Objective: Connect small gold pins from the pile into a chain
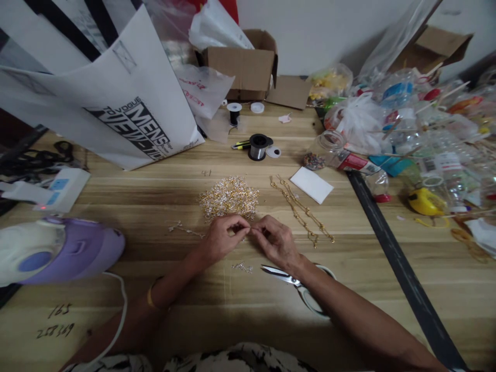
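Note:
My left hand [225,235] and my right hand [274,238] meet fingertip to fingertip over the wooden table [163,206], both pinched on a tiny piece that I cannot make out. Just beyond them lies a heap of small gold and clear bead pieces [229,197]. Gold chains [300,211] stretch out to the right of the heap. A few loose bead pieces [242,267] rest below my hands. Scissors [298,285] lie under my right forearm.
A purple and white appliance [58,250] sits at the left with a power strip [58,190] behind it. A white printed bag [127,103], a cardboard box [244,64], wire spools [259,146], a white pad [311,184] and a bead jar [323,151] stand farther back. Plastic clutter [422,134] fills the right.

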A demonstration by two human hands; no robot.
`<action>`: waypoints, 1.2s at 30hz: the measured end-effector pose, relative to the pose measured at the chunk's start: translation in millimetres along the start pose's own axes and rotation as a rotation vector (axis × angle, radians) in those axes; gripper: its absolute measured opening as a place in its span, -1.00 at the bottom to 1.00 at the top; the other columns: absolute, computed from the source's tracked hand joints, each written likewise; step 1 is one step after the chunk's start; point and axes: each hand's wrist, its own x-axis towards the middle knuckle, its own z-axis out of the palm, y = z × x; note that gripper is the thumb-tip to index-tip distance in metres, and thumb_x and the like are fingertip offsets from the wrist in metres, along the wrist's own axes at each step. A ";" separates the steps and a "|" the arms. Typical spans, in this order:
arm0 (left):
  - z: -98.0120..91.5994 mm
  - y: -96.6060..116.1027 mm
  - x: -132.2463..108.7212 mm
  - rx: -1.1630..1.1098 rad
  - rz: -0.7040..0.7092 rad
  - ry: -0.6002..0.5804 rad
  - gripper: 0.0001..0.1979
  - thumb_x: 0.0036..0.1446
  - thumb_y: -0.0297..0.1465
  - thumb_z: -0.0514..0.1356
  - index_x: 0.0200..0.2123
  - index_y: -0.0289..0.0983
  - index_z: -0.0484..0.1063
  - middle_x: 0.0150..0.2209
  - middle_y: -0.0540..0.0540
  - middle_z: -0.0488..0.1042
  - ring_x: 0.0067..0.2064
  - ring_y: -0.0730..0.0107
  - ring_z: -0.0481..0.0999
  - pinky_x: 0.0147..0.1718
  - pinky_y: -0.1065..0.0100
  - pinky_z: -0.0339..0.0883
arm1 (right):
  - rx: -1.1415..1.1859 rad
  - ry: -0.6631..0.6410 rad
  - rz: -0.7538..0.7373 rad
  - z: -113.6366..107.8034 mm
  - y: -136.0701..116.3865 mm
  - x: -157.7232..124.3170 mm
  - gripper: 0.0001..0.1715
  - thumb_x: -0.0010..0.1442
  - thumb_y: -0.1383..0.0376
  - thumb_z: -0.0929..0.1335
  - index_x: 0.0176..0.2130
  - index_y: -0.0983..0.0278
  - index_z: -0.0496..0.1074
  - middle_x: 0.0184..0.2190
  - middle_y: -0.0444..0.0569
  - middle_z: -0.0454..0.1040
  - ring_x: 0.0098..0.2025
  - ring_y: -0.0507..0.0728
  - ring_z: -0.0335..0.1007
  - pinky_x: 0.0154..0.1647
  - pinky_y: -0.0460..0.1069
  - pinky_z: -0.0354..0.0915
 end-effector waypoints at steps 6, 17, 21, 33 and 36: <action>-1.3 1.6 0.1 -0.004 0.016 -0.015 -0.92 0.04 -0.50 0.17 -0.46 -0.32 0.45 -0.47 -0.05 0.51 -0.42 0.46 0.45 -0.40 0.44 0.30 | -0.011 0.003 0.019 0.4 1.3 -0.1 -0.87 0.24 0.28 0.29 -0.35 0.26 0.38 -0.47 -0.07 0.37 -0.43 0.05 0.30 -0.44 -0.06 0.23; -4.4 2.5 1.0 0.012 -0.010 -0.069 -0.88 0.10 -0.45 0.14 -0.45 -0.32 0.43 -0.46 -0.04 0.50 -0.41 0.45 0.44 -0.38 0.45 0.28 | 0.003 -0.016 -0.004 -1.3 -1.5 1.4 -0.85 0.25 0.29 0.27 -0.36 0.26 0.36 -0.46 -0.06 0.37 -0.42 0.06 0.29 -0.41 -0.06 0.23; -2.9 -3.1 0.0 0.003 -0.034 -0.088 -0.86 0.13 -0.41 0.13 -0.44 -0.32 0.42 -0.48 -0.01 0.47 -0.43 0.48 0.40 -0.42 0.47 0.24 | -0.006 -0.045 -0.039 -1.0 -1.2 1.5 -0.85 0.27 0.31 0.25 -0.34 0.27 0.37 -0.44 -0.03 0.39 -0.39 0.07 0.31 -0.38 -0.05 0.24; -3.6 -0.6 0.0 0.021 -0.011 -0.116 -0.84 0.13 -0.43 0.10 -0.47 -0.32 0.38 -0.49 0.01 0.45 -0.43 0.49 0.39 -0.43 0.49 0.21 | -0.008 -0.052 -0.084 0.3 0.1 0.4 -0.87 0.26 0.36 0.25 -0.32 0.29 0.37 -0.44 -0.04 0.38 -0.39 0.05 0.31 -0.37 -0.07 0.25; -3.9 -1.2 0.4 0.018 -0.011 -0.127 -0.84 0.14 -0.44 0.09 -0.47 -0.32 0.38 -0.50 0.02 0.43 -0.43 0.50 0.39 -0.43 0.49 0.22 | -0.007 -0.053 -0.070 0.0 -1.1 0.9 -0.87 0.26 0.35 0.25 -0.33 0.29 0.37 -0.45 -0.05 0.37 -0.39 0.05 0.30 -0.38 -0.07 0.24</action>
